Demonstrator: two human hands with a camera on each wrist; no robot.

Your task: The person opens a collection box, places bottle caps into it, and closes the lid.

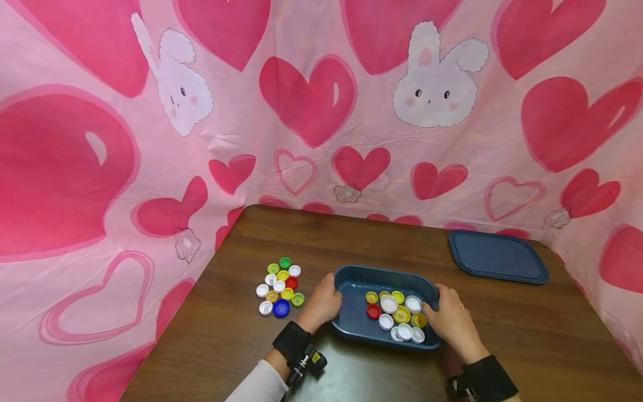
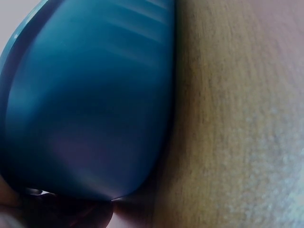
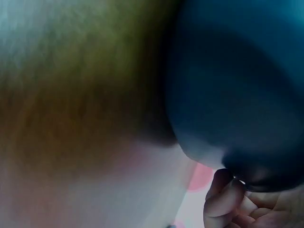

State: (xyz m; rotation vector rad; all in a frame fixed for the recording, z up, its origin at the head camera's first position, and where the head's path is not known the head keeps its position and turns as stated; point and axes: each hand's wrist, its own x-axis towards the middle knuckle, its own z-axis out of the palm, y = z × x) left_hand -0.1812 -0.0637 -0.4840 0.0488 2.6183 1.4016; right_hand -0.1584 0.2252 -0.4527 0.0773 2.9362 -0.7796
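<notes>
A dark blue tray sits on the brown table and holds several bottle caps in white, yellow and red. My left hand grips the tray's left rim. Its right rim is gripped by my right hand, fingers curled over the edge. Both wrist views are blurred and very close: the tray's blue wall fills the left one, and the right one shows the tray wall with curled fingers at its lower edge.
A cluster of loose caps in green, white, yellow, red and blue lies on the table left of the tray. A dark blue lid rests at the back right. A pink heart-and-bunny cloth surrounds the table.
</notes>
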